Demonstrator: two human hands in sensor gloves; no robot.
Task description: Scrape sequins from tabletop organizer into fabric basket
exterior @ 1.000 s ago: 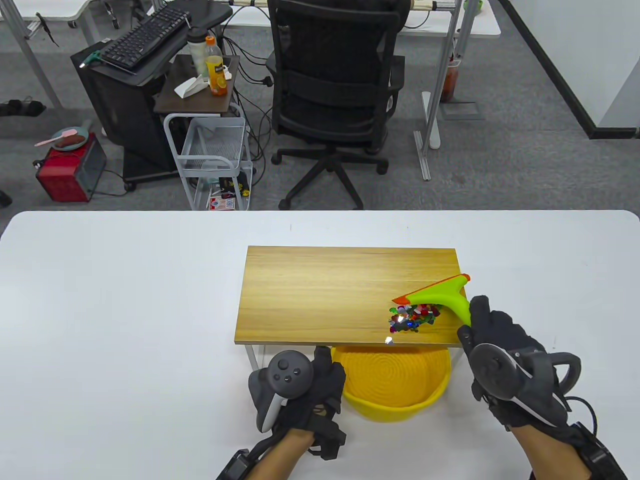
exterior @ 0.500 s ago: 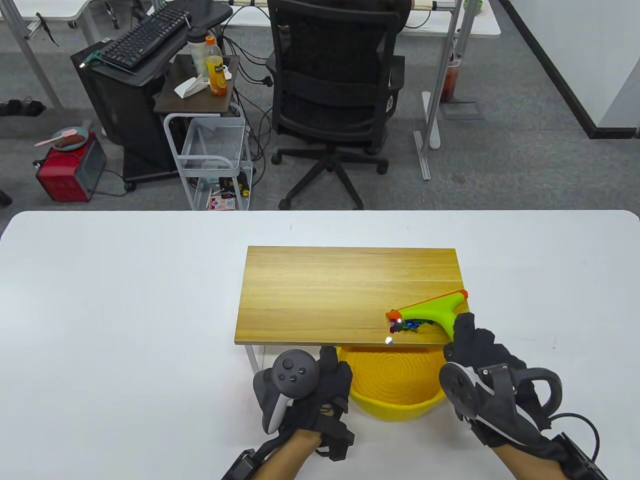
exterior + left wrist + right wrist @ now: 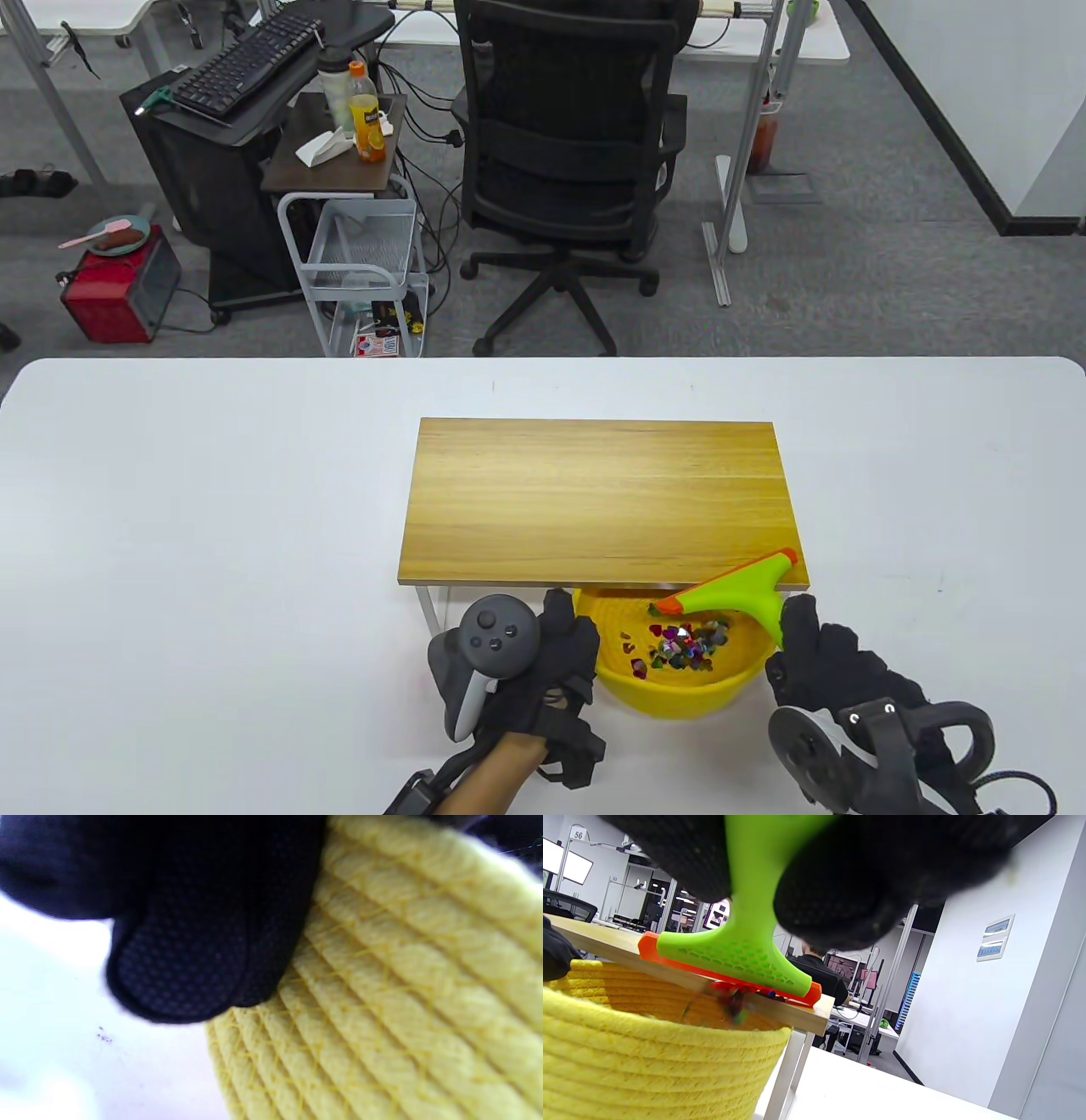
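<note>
The wooden organizer [image 3: 594, 501] stands on the white table, its top bare. A yellow woven basket [image 3: 670, 692] sits under its front edge and holds a pile of coloured sequins [image 3: 683, 643]. My right hand [image 3: 836, 679] grips the handle of a green scraper with an orange blade [image 3: 730, 594], held at the organizer's front right edge over the basket. In the right wrist view the scraper [image 3: 742, 950] lies along the board edge with blurred sequins [image 3: 736, 1001] falling below it. My left hand [image 3: 551, 662] holds the basket's left rim; its fingers [image 3: 191, 942] press the woven wall [image 3: 403, 1005].
The organizer's white metal leg [image 3: 428, 607] stands just left of the basket. An office chair [image 3: 568, 170] and a cart [image 3: 361, 272] are on the floor beyond the table's far edge.
My right hand pulled the scraper toward me across the board to its front edge. The sequin pile went off the board and now lies in the basket. The left hand stayed on the basket.
</note>
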